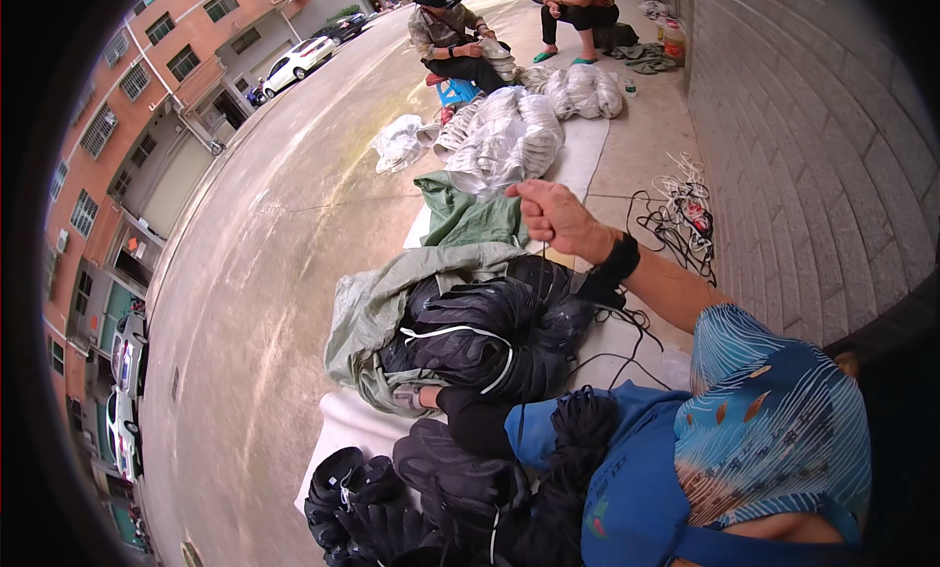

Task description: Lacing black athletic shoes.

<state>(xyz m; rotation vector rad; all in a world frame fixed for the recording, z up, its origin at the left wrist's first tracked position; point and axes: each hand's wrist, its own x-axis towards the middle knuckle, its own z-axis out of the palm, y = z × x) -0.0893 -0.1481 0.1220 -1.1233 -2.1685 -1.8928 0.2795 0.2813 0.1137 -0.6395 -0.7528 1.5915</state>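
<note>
My right hand (553, 217), with a black band at its wrist, is raised over a bundle of stacked black pieces that look like shoe uppers (460, 322). Its fingers are closed, and a thin dark cord (543, 263) runs down from them toward the bundle. A white tie (460, 330) crosses that bundle, which lies partly inside a grey-green woven sack (357, 317). Nearer to me are more black bundles (460, 469) and a tangle of black laces (585, 420) against my blue apron (627, 489). My left hand is out of the picture.
White bundles (504, 141) and a green sack (465, 214) lie farther off. Two people (450, 38) sit low beyond them. Tangled cords (685, 219) lie beside the brick wall (803, 126) on the right. White sheeting (343, 430) lies under the bundles.
</note>
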